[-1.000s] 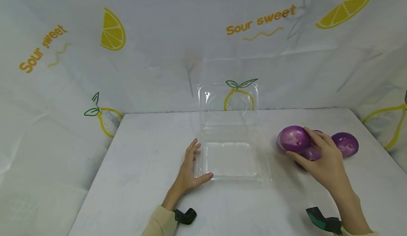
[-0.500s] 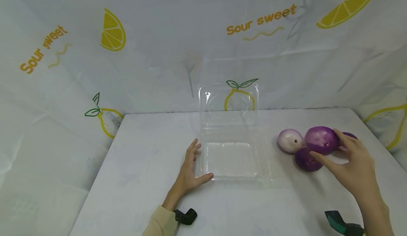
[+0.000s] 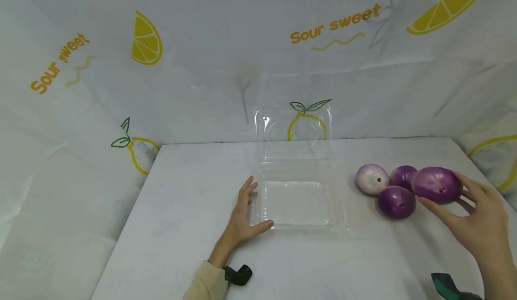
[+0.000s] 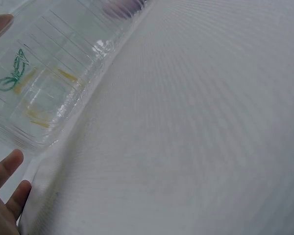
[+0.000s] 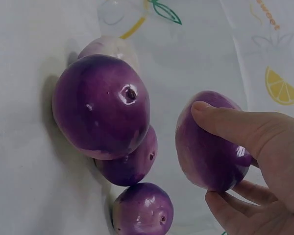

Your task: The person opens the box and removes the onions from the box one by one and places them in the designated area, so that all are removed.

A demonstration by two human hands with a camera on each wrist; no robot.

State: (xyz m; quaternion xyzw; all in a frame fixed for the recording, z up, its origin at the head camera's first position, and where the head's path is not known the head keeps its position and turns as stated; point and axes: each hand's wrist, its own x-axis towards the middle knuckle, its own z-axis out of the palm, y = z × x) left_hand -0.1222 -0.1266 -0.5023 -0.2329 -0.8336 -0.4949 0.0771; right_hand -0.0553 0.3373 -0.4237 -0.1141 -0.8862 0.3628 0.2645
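Observation:
My right hand (image 3: 480,214) holds a glossy, round purple fruit (image 3: 437,185) between thumb and fingers, raised at the right end of a group of similar fruit. Beside it lie a pale lilac fruit (image 3: 372,179), a dark purple fruit (image 3: 396,202) in front and another purple fruit (image 3: 403,176) behind. The right wrist view shows one more purple fruit (image 5: 143,210), hidden behind the held one in the head view. A clear plastic clamshell container (image 3: 296,226) stands with its lid up. My left hand (image 3: 240,223) rests at its left side, fingers spread, thumb at the near left corner.
The container's upright lid (image 3: 292,131) stands near the back edge of the white table (image 3: 194,201). Behind rises a white sheet (image 3: 226,44) printed with lemons and lettering. A dark wrist camera mount (image 3: 238,275) sits on the left wrist.
My right hand has carried the purple fruit to the right, from over the pale fruit to the group's right end, uncovering the resting fruit. The left hand and container have stayed in place.

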